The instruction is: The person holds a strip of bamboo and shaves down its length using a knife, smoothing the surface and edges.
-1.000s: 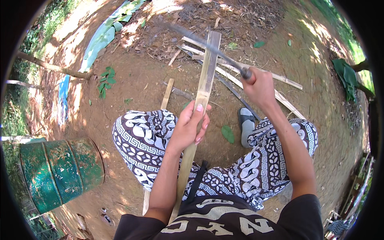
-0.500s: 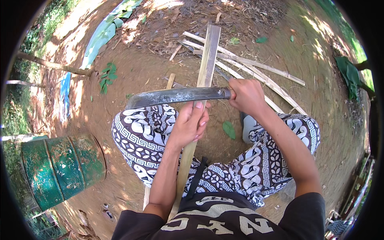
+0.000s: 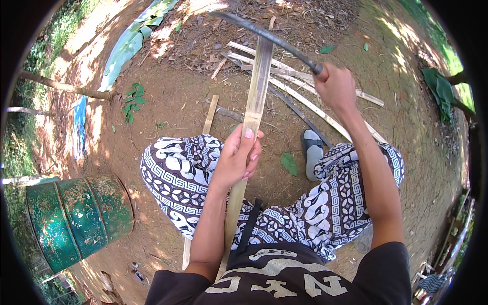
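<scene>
My left hand [image 3: 239,156] is closed round a long bamboo strip [image 3: 257,96]. The strip slants from beside my waist, between my knees, out to the far ground, with its thumb-side face pale and its far part darker. My right hand [image 3: 336,89] grips the wooden handle of a machete [image 3: 274,39], out to the right and farther forward. Its long, slightly curved blade points to the far left and crosses over the far end of the strip, seen nearly edge-on. Whether blade and strip touch, I cannot tell.
Several split bamboo strips [image 3: 305,97] lie on the dirt ahead, right of centre. A short piece [image 3: 210,114] lies near my left knee. A rusty green drum [image 3: 81,216] lies at the left. Loose green leaves [image 3: 288,163] and a long pale-green leaf [image 3: 122,51] are on the ground.
My right hand has moved forward and to the right with the machete. The blade has gone from near my left hand to the strip's far end. My left hand stays almost in place.
</scene>
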